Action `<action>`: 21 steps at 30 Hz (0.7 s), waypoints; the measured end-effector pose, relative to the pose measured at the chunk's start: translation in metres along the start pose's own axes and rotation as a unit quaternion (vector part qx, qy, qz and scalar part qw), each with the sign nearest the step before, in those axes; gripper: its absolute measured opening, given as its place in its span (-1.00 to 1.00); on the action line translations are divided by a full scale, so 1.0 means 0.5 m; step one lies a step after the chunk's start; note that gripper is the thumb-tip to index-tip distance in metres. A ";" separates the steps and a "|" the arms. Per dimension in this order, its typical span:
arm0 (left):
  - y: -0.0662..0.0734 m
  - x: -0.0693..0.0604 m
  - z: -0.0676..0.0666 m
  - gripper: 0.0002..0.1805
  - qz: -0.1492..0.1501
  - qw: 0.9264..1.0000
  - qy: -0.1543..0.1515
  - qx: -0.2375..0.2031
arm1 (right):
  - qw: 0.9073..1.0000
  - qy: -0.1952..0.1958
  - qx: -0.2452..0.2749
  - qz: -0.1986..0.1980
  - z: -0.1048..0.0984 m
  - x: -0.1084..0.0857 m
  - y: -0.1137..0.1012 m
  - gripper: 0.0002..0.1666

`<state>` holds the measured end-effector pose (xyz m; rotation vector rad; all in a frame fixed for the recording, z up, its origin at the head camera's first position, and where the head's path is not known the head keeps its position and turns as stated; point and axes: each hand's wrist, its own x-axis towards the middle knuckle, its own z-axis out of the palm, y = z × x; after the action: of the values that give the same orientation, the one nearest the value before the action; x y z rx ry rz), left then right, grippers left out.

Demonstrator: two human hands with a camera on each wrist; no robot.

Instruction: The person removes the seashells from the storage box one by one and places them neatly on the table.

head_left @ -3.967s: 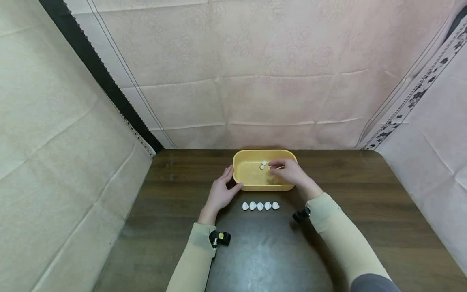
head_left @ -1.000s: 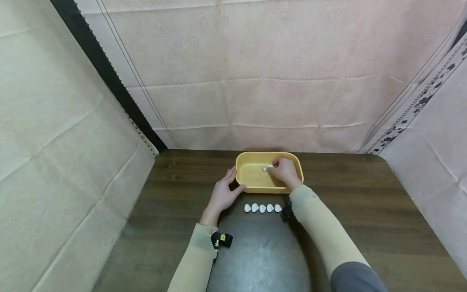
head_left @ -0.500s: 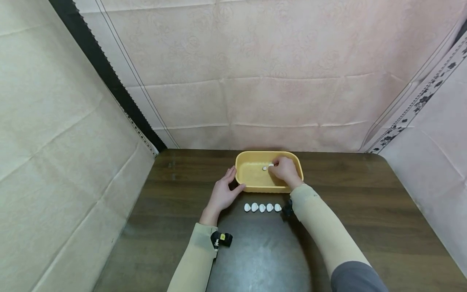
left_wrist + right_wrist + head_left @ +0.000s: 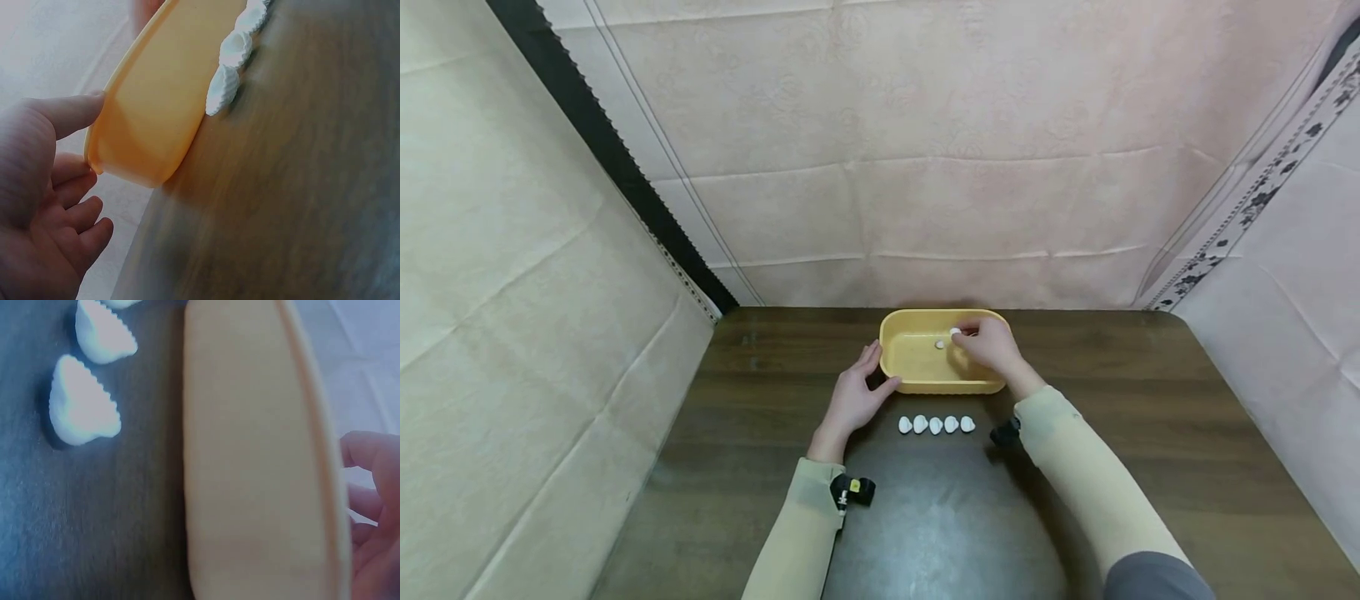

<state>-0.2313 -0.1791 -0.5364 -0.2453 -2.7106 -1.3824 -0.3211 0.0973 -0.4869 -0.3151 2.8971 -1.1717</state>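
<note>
A yellow plastic tray (image 4: 917,387) stands near the far edge of the table. My left hand (image 4: 854,398) holds its left near corner, thumb on the near side and fingers on the left side. In the left wrist view the thumb and index fingertip touch the rim. My right hand (image 4: 996,346) is over the tray, pinching a small white seashell (image 4: 955,332) between thumb and fingertips. Another white shell (image 4: 940,344) lies on the tray floor. In the right wrist view the tray wall hides the fingertips and the held shell.
In front of the tray, several white ridged seashells (image 4: 936,426) lie in a left-to-right row on the dark wooden table (image 4: 760,433). Pale cloth (image 4: 940,208) hangs behind the table and at both sides.
Four seconds ago the right hand hovered beside two shells in the tray. It then reached in and took one, now lifted away from the other. The left hand stays on the tray.
</note>
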 end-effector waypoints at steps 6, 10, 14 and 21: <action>0.001 -0.001 0.000 -0.16 -0.005 1.000 0.001 -0.003 | 1.000 0.002 0.022 -0.017 -0.024 -0.034 -0.003 -0.69; 0.002 -0.001 0.001 -0.16 -0.009 1.000 0.001 -0.003 | 0.998 -0.004 0.049 -0.028 -0.043 -0.074 -0.001 -0.67; 0.001 -0.001 0.001 -0.16 -0.008 1.000 0.000 -0.005 | 0.997 -0.018 0.072 -0.033 -0.062 -0.117 0.009 -0.63; 0.001 0.000 0.000 -0.16 -0.007 1.000 0.000 -0.005 | 0.992 -0.013 0.114 -0.047 -0.085 -0.189 0.032 -0.65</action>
<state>-0.2314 -0.1787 -0.5357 -0.2270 -2.7113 -1.4009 -0.2350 0.1556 -0.4742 -0.4614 2.7166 -1.4818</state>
